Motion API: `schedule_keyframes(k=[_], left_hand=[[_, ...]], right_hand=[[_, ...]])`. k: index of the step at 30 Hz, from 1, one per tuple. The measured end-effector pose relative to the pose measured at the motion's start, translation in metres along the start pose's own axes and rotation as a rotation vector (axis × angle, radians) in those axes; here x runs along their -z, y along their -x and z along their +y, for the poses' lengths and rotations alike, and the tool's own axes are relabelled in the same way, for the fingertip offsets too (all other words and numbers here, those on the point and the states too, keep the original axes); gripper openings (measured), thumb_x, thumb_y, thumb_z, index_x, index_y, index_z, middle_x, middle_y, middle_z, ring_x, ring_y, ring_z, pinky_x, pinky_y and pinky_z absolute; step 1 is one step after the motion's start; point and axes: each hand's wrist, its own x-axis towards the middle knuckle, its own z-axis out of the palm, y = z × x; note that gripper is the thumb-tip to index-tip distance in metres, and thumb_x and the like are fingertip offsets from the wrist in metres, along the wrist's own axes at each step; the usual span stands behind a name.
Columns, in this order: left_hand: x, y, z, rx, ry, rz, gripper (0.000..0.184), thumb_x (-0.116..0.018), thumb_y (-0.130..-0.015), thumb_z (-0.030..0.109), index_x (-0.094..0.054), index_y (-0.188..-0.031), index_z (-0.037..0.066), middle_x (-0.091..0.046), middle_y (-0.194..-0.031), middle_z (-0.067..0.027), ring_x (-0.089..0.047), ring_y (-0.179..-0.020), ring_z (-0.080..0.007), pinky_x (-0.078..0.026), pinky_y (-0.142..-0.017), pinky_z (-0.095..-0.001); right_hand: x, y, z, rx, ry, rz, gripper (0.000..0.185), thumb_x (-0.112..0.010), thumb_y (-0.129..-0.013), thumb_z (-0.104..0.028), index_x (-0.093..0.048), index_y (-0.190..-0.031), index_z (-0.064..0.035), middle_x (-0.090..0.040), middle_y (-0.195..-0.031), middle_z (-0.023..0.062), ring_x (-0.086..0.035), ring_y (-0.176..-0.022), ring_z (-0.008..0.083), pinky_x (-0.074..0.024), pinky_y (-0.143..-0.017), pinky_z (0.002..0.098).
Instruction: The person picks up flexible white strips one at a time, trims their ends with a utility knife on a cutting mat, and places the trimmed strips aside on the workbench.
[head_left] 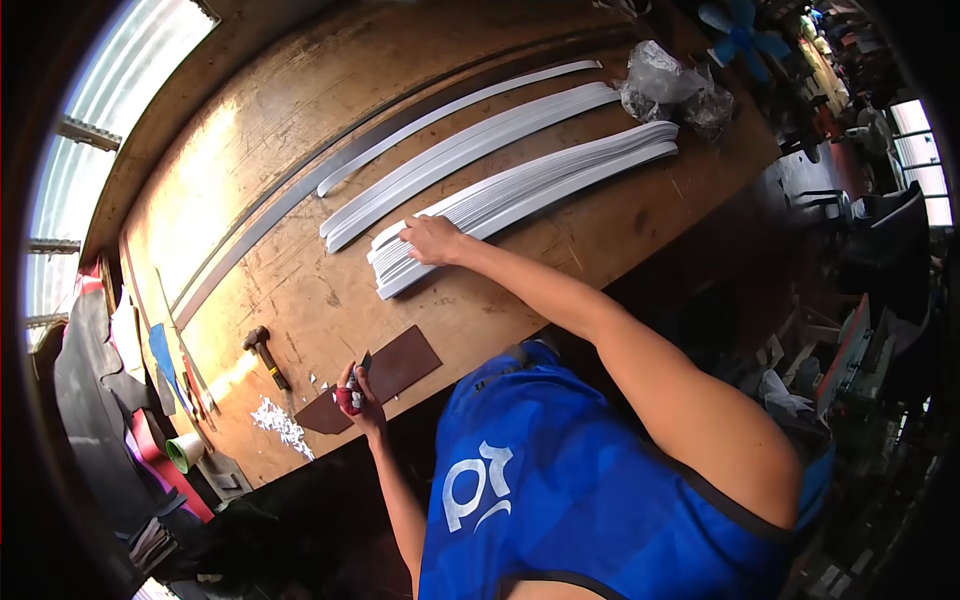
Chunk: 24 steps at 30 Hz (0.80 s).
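Observation:
My right hand [432, 240] rests on the near-left end of a thick stack of long white strips [560, 175], its fingers curled down on the strip ends. A second bundle of white strips [470, 160] lies behind it, and a thinner white strip [450, 110] beyond that. At the table's front edge, my left hand [362, 398] is closed around a small dark-bladed knife [365, 361]; something red with white bits shows in the palm. Beneath and beside this hand lies a dark brown flat piece [405, 366]. Small white offcuts [282, 424] are heaped to its left.
A hammer [266, 358] lies on the wooden table [215, 330], left of the brown piece. A long grey strip [250, 225] runs along the back. Crumpled clear plastic [672, 88] sits at the far right end. A green-rimmed cup [185, 452] and sheet material [95, 400] are at the left.

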Motion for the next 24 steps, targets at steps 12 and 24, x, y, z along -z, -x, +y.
schedule_keyframes(k=[12, 24], left_hand=[[0.003, 0.004, -0.044, 0.038, -0.021, -0.042, 0.02, -0.064, -0.099, 0.014, -0.066, -0.112, 0.0, -0.067, -0.091, -0.0014, -0.058, -0.078, -0.0067, -0.047, -0.07, -0.0223], [0.001, -0.025, 0.008, -0.376, -0.563, -0.059, 0.021, -0.061, -0.088, 0.008, -0.064, -0.108, 0.005, -0.067, -0.104, -0.0118, -0.059, -0.102, -0.0316, -0.043, -0.094, -0.0427]], right_hand=[[-0.034, 0.028, -0.015, 0.273, 0.191, 0.072, 0.026, -0.08, -0.072, -0.024, -0.071, -0.089, -0.0067, -0.063, -0.104, 0.0115, -0.066, -0.097, 0.0291, -0.0569, -0.078, 0.0395], [0.055, 0.09, 0.095, -0.322, -0.148, 0.347, 0.021, -0.067, -0.088, -0.023, -0.072, -0.102, -0.0093, -0.065, -0.105, 0.01, -0.065, -0.096, 0.0322, -0.0539, -0.082, 0.0423]])
